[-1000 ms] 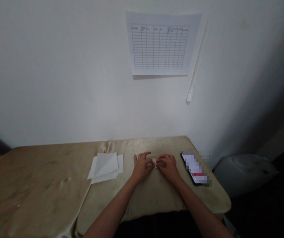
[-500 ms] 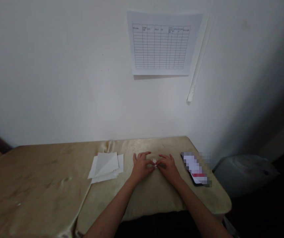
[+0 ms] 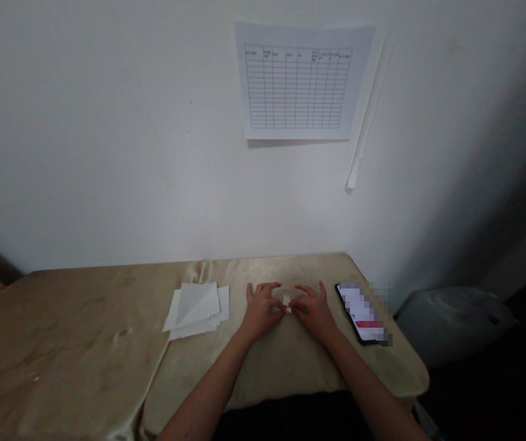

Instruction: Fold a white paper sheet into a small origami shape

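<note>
Between my two hands is a small piece of folded white paper, close above the table or resting on it; which of these I cannot tell. My left hand pinches its left side between thumb and index finger, the other fingers spread out. From the right, my right hand pinches the same piece with its thumb and fingertips, the remaining fingers raised. The fingertips hide part of the paper, so its exact shape does not show. Left of my left hand lies a loose stack of white paper sheets.
A lit phone, partly pixelated, lies to the right on the cloth-covered table. Behind the table rises a white wall with a printed table sheet on it. A pale bulky bag stands past the table's right edge.
My fingers have shifted slightly on the small folded paper, and the right hand's upper fingers are raised and spread a bit more. The stack and phone have stayed in place.
</note>
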Tool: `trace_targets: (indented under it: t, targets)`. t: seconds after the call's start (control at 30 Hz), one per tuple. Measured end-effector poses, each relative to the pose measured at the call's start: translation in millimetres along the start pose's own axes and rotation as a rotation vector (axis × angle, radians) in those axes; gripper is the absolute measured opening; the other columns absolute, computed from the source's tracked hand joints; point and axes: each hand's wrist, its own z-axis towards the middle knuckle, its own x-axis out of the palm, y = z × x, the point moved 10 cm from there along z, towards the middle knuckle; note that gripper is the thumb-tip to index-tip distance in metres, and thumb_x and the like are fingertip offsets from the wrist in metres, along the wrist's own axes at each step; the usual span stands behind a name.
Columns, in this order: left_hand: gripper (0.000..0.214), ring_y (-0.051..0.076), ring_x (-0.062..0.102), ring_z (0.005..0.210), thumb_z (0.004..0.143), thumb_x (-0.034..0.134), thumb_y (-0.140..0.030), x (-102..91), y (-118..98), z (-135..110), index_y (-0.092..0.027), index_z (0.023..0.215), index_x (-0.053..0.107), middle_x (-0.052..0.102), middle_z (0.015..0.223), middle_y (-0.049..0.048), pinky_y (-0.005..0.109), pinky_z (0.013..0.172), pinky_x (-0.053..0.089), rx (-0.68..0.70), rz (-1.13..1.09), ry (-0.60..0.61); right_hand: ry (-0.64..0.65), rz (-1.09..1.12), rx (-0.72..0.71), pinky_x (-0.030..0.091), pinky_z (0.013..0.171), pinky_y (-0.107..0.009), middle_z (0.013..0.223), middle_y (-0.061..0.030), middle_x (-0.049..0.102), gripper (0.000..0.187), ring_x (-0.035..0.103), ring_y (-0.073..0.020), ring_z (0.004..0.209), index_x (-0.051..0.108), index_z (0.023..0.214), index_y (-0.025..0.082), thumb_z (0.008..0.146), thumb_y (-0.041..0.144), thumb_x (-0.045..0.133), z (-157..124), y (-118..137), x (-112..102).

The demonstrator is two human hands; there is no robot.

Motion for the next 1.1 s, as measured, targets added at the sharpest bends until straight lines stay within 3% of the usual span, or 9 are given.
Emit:
trace_targets:
  t: [0.4, 1.1]
  targets:
    - [0.011, 0.031, 0.043, 0.135, 0.078, 0.08, -0.029, -2.6, 0, -1, -0.035, 0.087, 0.08, 0.057, 0.142, 0.001, 0.07, 0.118, -0.003, 0.015, -0.017, -0.025, -0.013, -0.063, -0.119, -0.009, 0.119, -0.067, 0.096, 0.0036, 0.079, 0.026, 0.055, -0.0244, 0.131, 0.076, 0.089, 0.033, 0.089, 0.014, 0.059, -2, 12, -4]
    - [0.008, 0.033, 0.043, 0.136, 0.077, 0.081, -0.032, -0.7, 2, 0, -0.036, 0.084, 0.081, 0.056, 0.144, 0.0001, 0.073, 0.116, 0.0, -0.034, -0.014, -0.01, -0.032, -0.084, -0.065, -0.015, 0.117, -0.067, 0.092, 0.0046, 0.078, 0.034, 0.054, -0.0229, 0.133, 0.076, 0.086, 0.033, 0.092, 0.009, 0.054, 0, 12, -4]
